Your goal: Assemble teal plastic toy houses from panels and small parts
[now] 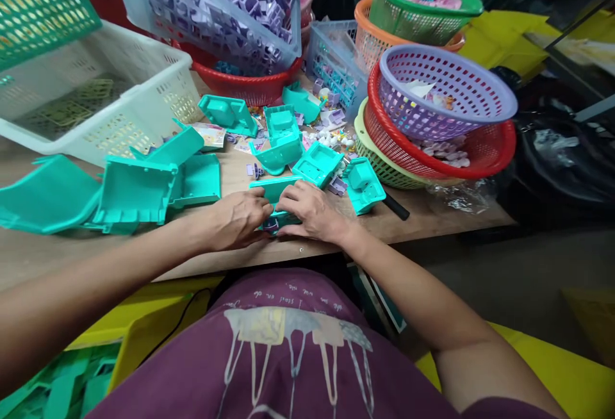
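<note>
Workstation seen from above your hands. Your table (pixel 432 217) carries everything within arm's reach of the grip, so no part needs a stretch. Beyond and to the left of the grip stands the white crate (pixel 96 108), tilted toward you with its open mouth facing the work. Beyond it, a clear crate of purple parts (pixel 216 9) leans on a red basket (pixel 250 89), again angled so that its contents face you. To the right of the grip, a lilac basket (pixel 446 89) nests in a red one and that in a pale green one, which keeps the stack compact.

Left of the grip lie the large teal shells (pixel 134 191), open sides up. Just beyond the grip sit smaller teal housings (pixel 283 137) and a loose scatter of small purple and white pieces (pixel 331 137).

Your left hand (pixel 235 220) and right hand (pixel 312 211) meet at the table's near edge. Both close on one teal piece (pixel 273 188), pressing it flat against the table from either side, apparently to steady it. A small purple part (pixel 271 222) shows between your fingertips, at the piece's near edge.
</note>
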The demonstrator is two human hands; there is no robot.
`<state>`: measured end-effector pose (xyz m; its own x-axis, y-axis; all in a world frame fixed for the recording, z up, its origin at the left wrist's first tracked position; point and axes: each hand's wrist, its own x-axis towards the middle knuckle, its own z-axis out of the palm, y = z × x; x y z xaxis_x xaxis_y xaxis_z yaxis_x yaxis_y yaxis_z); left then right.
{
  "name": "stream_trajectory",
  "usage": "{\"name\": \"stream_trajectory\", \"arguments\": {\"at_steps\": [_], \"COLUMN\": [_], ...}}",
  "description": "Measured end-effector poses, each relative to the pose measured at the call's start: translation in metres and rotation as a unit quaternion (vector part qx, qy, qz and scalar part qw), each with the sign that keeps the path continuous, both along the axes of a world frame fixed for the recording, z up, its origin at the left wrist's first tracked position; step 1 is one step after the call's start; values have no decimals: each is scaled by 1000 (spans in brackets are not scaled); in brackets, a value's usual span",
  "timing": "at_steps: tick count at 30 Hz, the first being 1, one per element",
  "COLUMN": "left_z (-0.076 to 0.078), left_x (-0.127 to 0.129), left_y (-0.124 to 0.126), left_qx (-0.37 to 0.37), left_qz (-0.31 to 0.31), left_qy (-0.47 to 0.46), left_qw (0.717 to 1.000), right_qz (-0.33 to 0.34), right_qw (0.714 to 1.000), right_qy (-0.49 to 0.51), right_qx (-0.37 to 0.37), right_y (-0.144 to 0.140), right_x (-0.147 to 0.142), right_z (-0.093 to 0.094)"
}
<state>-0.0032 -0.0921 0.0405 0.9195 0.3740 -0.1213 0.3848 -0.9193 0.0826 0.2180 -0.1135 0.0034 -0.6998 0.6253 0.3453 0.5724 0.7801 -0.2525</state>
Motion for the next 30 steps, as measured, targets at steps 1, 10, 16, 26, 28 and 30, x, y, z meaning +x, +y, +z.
{"name": "stream_trajectory", "arguments": {"at_steps": [1,10,16,26,28,30], "left_z": [0,9,40,38,39,39], "left_x": [1,7,-2,-16,-18,-21], "left_y": [-1,15,28,32,27,18], "left_qx": [-3,5,-223,-488,-436,-358], "left_qz": [2,7,84,106,120,132], "left_qy": [-5,9,-16,-57,-29,-7], "left_qw": [1000,1000,971,864,892,924], "right_qz": [-5,-57,33,61,39,25], "right_qw": [1000,997,981,912,926,946], "right_qy": [-5,-37,60,141,104,71], "right_qx": [4,41,-184,-380,-360,-315], "right_y": [0,8,24,26,22,14], "right_x": [-1,-8,-1,-14,-16,-17], "right_z": [0,1,37,51,50,49]}}
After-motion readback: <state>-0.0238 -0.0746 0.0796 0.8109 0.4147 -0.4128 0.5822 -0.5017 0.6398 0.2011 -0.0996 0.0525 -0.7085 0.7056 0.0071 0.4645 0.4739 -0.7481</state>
